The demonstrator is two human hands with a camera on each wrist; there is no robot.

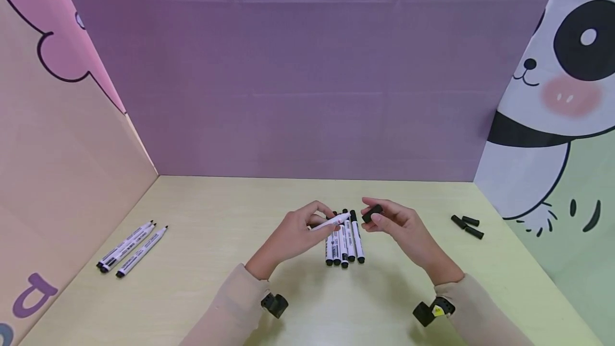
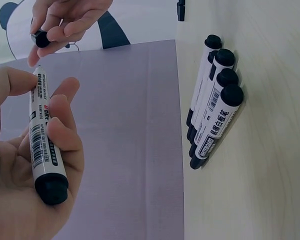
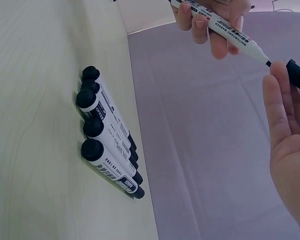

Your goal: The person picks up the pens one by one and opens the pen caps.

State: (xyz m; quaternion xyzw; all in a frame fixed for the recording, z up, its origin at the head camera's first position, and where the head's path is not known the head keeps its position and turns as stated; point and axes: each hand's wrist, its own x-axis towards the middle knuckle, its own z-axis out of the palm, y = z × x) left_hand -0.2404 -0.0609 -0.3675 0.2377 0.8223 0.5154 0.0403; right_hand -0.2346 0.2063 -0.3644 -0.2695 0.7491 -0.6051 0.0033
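My left hand (image 1: 297, 233) grips a white whiteboard marker (image 2: 42, 125) by its barrel; its black tip is bare and points toward the other hand. Between the fingers and thumb of my right hand (image 1: 403, 228) is a black marker cap (image 1: 372, 213), held a short way off the tip. In the right wrist view the same cap (image 3: 298, 77) shows at the right edge, partly hidden by fingers. Below and between the hands, several capped markers (image 1: 356, 236) lie side by side on the table, their black ends toward me.
On the table's left lie three uncapped markers (image 1: 142, 251), tips pointing away. Three loose black caps (image 1: 471, 221) lie together at the right. A purple panel (image 1: 307, 79) rises at the table's back edge, with printed side panels left and right.
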